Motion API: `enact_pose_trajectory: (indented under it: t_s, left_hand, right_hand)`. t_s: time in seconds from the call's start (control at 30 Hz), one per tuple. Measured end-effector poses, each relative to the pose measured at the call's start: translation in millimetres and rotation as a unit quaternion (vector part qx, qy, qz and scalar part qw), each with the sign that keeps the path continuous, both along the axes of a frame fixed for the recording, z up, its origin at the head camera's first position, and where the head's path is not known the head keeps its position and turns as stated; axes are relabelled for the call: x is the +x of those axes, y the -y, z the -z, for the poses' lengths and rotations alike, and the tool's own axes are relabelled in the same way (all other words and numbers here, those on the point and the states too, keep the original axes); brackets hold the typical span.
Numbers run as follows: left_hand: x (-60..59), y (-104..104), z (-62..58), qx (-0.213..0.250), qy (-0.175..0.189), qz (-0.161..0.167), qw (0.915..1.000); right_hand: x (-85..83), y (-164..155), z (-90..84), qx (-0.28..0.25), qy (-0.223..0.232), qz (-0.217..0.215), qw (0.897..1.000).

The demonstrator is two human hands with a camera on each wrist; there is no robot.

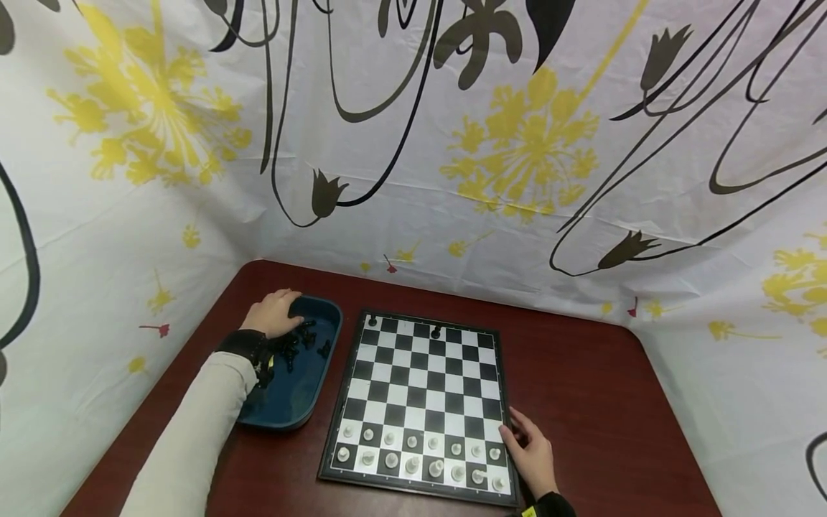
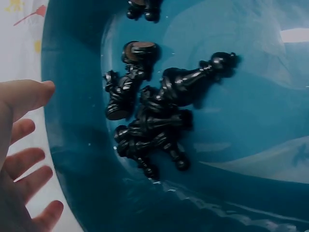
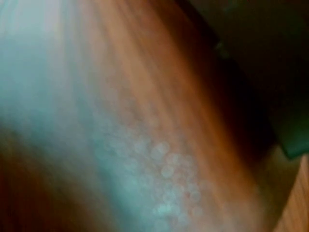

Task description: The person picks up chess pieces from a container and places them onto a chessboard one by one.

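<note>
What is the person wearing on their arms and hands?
Both hands are bare, with no gloves. The left hand comes out of a long pale cream sleeve, with a black strap round the wrist. The right hand has a black cuff at the wrist, with a small yellow mark on it.

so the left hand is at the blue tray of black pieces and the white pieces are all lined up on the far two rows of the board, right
Not quite. In the head view the white pieces fill the two rows of the chessboard nearest the person, not the far ones. The left hand is indeed at the blue tray of black pieces.
</note>
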State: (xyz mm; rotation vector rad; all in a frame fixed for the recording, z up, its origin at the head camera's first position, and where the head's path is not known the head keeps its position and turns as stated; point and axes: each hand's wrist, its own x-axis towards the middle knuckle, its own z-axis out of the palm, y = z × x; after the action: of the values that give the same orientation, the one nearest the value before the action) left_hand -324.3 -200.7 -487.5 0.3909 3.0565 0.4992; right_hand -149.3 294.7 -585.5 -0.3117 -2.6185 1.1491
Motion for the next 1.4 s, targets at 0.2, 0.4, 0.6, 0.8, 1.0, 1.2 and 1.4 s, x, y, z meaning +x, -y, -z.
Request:
enact_pose_trajectory:
  t_s: [0.2, 0.4, 0.6, 0.8, 1.0, 1.2, 1.4]
  left_hand:
    - [0.2, -2.1, 9.3, 0.002, -0.046, 0.006, 0.9989]
    - [0.4, -8.2, 14.9, -0.016, -0.031, 0.015, 0.9993]
    - [2.6, -13.6, 18.7, -0.016, 0.017, 0.017, 0.9996]
    - [1.4, -14.8, 28.4, -0.002, 0.062, 0.009, 0.9980]
    - [-1.4, -16.2, 36.8, -0.006, 0.062, 0.004, 0.9980]
    - [-2.9, -21.1, 35.5, -0.021, 0.053, 0.000, 0.9984]
    - [-6.3, -23.7, 40.0, -0.016, 0.063, -0.009, 0.9978]
  right_hand:
    - [-0.3, -0.5, 0.8, 0.005, -0.003, 0.004, 1.000]
    - [-0.8, -1.0, 1.3, 0.008, -0.002, 0.007, 1.000]
    - [-0.9, -0.2, 2.2, 0.010, 0.005, 0.006, 1.000]
    - [2.5, 3.3, 4.8, 0.005, -0.016, 0.004, 1.000]
    - [2.4, 4.1, 5.1, 0.004, 0.005, 0.009, 1.000]
    - [1.1, 3.0, 3.8, 0.003, 0.007, 0.010, 1.000]
    - [-0.3, 1.3, 3.7, 0.006, 0.004, 0.011, 1.000]
